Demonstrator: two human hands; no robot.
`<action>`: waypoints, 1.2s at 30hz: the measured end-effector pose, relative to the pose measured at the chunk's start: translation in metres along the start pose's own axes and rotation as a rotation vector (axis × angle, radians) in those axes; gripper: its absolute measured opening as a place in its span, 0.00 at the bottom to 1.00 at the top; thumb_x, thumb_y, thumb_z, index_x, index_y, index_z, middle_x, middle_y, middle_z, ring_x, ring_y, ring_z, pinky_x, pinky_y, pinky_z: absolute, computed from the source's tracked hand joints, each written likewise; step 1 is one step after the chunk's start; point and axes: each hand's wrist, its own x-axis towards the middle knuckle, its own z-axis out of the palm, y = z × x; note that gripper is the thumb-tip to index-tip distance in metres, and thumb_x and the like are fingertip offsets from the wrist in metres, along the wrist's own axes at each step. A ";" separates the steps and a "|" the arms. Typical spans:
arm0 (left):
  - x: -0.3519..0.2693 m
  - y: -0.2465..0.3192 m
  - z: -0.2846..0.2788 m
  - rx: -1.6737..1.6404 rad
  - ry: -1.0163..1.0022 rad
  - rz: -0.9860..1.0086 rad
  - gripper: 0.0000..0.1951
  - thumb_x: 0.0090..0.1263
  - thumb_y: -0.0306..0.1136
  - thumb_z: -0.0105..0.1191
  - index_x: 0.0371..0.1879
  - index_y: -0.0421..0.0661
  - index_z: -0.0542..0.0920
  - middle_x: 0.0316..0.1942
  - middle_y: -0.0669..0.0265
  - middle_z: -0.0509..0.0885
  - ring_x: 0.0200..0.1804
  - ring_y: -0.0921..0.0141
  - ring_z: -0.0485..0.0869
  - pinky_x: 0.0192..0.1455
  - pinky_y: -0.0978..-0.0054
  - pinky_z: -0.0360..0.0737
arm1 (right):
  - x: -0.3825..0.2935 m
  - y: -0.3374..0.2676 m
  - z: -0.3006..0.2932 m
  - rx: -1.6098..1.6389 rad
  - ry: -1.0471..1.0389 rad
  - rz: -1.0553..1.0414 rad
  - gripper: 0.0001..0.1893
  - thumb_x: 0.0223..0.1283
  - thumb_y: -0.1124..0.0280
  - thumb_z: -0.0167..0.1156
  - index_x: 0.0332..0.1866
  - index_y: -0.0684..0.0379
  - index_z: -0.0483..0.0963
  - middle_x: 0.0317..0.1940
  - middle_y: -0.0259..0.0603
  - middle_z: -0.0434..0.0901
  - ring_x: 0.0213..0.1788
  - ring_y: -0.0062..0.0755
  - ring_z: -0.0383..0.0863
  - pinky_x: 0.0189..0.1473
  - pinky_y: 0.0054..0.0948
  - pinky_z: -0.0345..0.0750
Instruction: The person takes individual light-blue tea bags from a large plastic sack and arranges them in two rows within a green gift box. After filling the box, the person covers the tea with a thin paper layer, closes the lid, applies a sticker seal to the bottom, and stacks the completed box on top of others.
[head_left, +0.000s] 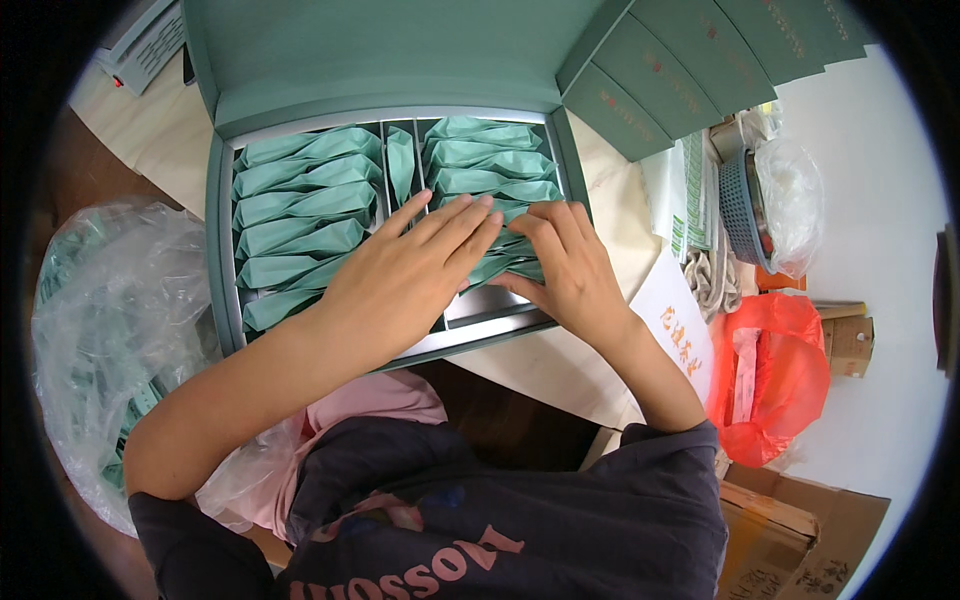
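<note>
A green gift box (215, 247) lies with its lid (382, 52) raised at the back. Rows of green packets (300, 236) fill its left compartment, and one slim packet (401, 163) stands upright in the narrow middle one. My left hand (420, 266) lies flat across the middle and right compartments, fingers nearly straight, over the packets. At the right compartment, my right hand (566, 259) curls its fingers and thumb around the near end of the row of green packets (491, 161). Bare silver lining shows at that compartment's front. The left fingers partly hide the packets between the hands.
Left of the box, a clear plastic bag (112, 337) holds more green packets. Closed green boxes (630, 112) stand at the back right. A blue basket (739, 210), a red plastic bag (772, 375) and a cardboard box (810, 525) are along the right.
</note>
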 end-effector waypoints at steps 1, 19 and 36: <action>-0.001 0.000 0.000 -0.012 -0.008 -0.001 0.33 0.65 0.39 0.54 0.67 0.39 0.61 0.69 0.58 0.62 0.71 0.64 0.60 0.73 0.59 0.54 | 0.000 0.002 0.000 -0.022 0.011 0.007 0.35 0.34 0.64 0.73 0.52 0.62 0.67 0.45 0.46 0.69 0.47 0.46 0.70 0.49 0.37 0.71; -0.133 -0.017 -0.076 -0.476 0.573 -0.187 0.13 0.66 0.27 0.49 0.49 0.41 0.78 0.47 0.58 0.81 0.50 0.59 0.79 0.57 0.63 0.73 | -0.020 -0.136 0.028 0.662 0.488 -0.032 0.05 0.48 0.80 0.59 0.33 0.64 0.76 0.27 0.40 0.78 0.27 0.36 0.76 0.30 0.32 0.72; -0.382 -0.005 0.008 -0.539 1.379 -1.201 0.17 0.76 0.38 0.41 0.56 0.41 0.74 0.50 0.59 0.81 0.53 0.65 0.77 0.60 0.69 0.68 | 0.181 -0.275 0.417 0.537 -0.183 0.219 0.22 0.59 0.76 0.50 0.59 0.69 0.67 0.55 0.58 0.74 0.55 0.48 0.75 0.58 0.37 0.70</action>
